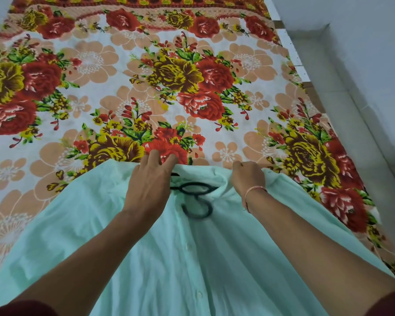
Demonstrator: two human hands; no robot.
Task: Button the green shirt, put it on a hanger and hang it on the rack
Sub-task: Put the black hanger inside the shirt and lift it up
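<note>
On bed (pixel 214 42) w/ floral sheet: green shirt (pixel 146 258) spread front-up, collar end farthest. L hand (pixel 149 185) laid on collar edge, fingers straight. R hand (pixel 246 179) clenched on shirt fabric. Black hanger (pixel 196 190) lodged at neck btwn hands.

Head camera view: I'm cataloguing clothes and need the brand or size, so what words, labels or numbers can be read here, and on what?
None: no readable text shows anywhere in this view.
green shirt: no tag, brand or size label visible.
black hanger: plain, no marking to be seen.
floral bedsheet: flower print only, no words or numbers.
</note>
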